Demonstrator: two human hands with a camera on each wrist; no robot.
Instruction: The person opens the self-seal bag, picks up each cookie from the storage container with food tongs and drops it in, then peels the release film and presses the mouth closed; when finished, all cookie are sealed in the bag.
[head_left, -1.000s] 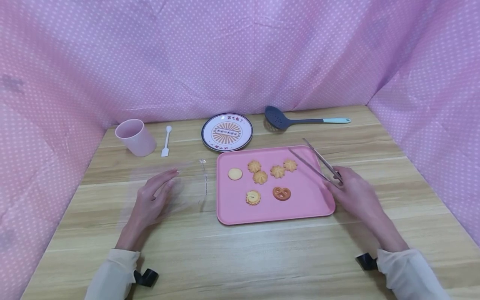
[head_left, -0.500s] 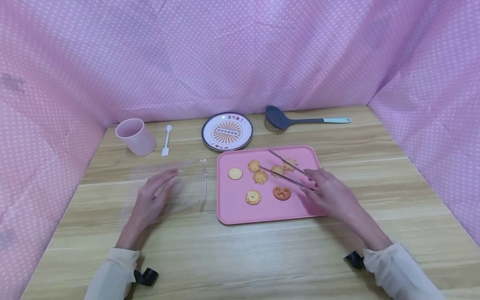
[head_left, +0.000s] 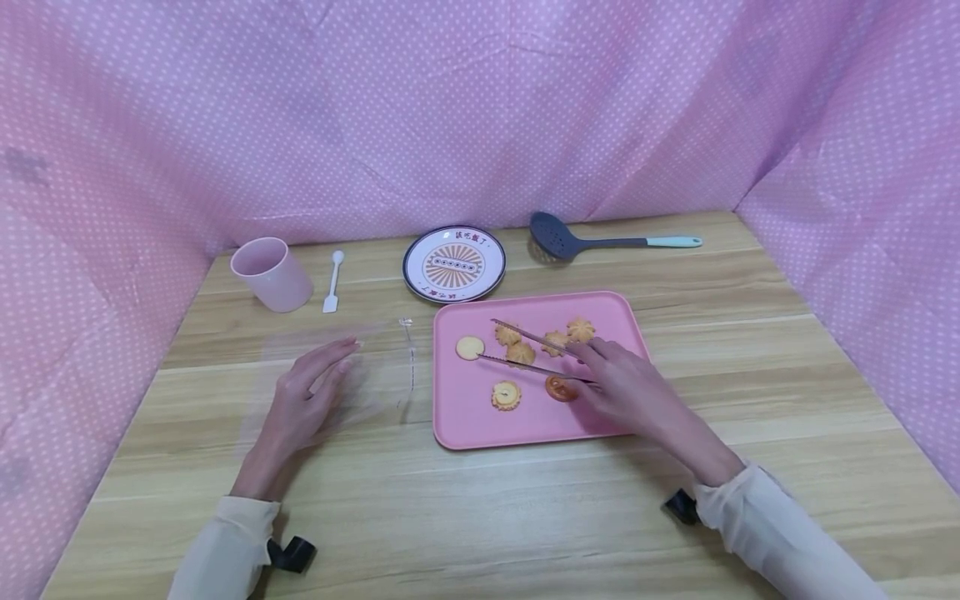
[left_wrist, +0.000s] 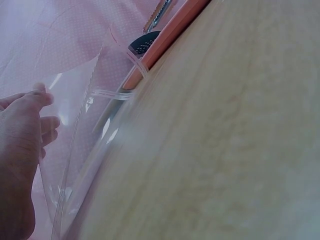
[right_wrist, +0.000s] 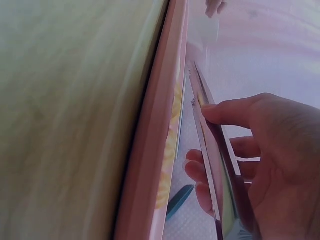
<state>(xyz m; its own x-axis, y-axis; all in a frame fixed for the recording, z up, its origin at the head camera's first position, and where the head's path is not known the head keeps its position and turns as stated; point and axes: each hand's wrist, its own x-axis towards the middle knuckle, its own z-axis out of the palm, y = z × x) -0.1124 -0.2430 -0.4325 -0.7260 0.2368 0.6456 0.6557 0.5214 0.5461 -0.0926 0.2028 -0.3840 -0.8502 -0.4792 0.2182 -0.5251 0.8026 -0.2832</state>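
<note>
My left hand [head_left: 303,400] holds up a clear plastic bag [left_wrist: 75,100], its mouth facing the tray. In my right hand [head_left: 626,392] is a pair of metal tongs [head_left: 534,337], gripped between thumb and fingers. The tongs' arms stand apart over the pink tray [head_left: 465,427], tips pointing left. One tip is right at the edge of a plain round cookie [head_left: 470,347]; nothing is between the tips. Several flower-shaped cookies [head_left: 580,330] lie toward the tray's back, some partly behind the tongs. Nearer the front are a ridged round cookie [head_left: 506,396] and a pretzel-shaped cookie [head_left: 558,388], partly covered by the right hand.
Behind the tray sits a patterned plate [head_left: 453,264], with a slotted spoon [head_left: 555,236] to its right. A pink cup [head_left: 272,275] and a small white spatula-like stick [head_left: 333,282] stand and lie at the back left. Pink dotted cloth [head_left: 480,125] hangs around the table [head_left: 480,517].
My right hand has carried the tongs leftward from the tray's right edge across the cookies to the plain round one. My left hand and the bag have stayed put.
</note>
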